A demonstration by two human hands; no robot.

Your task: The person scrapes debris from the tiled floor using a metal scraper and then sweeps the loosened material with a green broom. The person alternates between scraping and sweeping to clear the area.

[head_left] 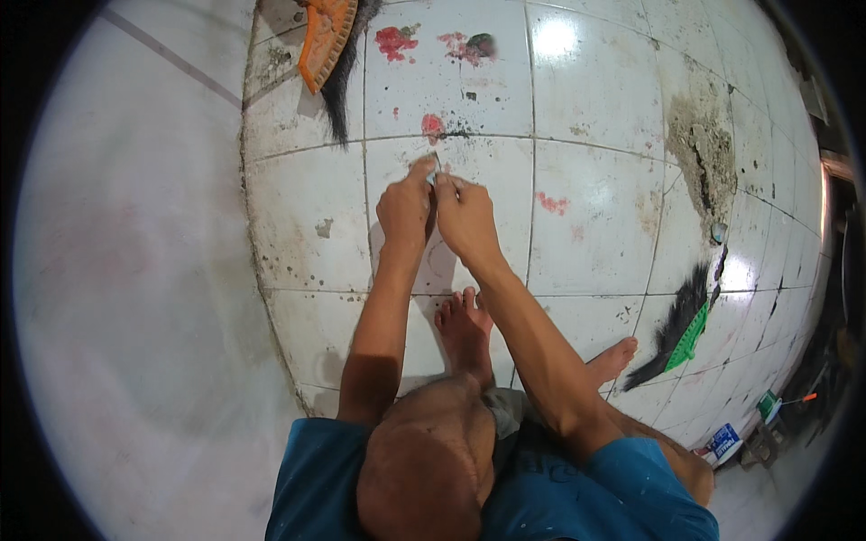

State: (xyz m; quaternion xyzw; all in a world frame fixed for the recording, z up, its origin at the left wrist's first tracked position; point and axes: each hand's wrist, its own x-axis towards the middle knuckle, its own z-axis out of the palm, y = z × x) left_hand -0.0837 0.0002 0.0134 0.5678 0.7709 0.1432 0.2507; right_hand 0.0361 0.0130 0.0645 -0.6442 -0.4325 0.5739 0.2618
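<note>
My left hand [404, 207] and my right hand [463, 216] meet over the white tiled floor [586, 252], fingers closed in pinches around a small, thin, pale object [434, 178], too small to make out. Just beyond my fingertips a red stain [432, 126] with dark specks lies on a grout line. More red and dark green smears [395, 42] are farther up. My bare feet [462, 329] show below my hands.
An orange broom head [325, 41] with dark bristles lies upper left, a green one [686, 335] at right. A cracked, broken patch [695, 144] marks the right tiles. Containers [724, 440] stand lower right. A smooth pale surface [135, 270] borders the tiles at left.
</note>
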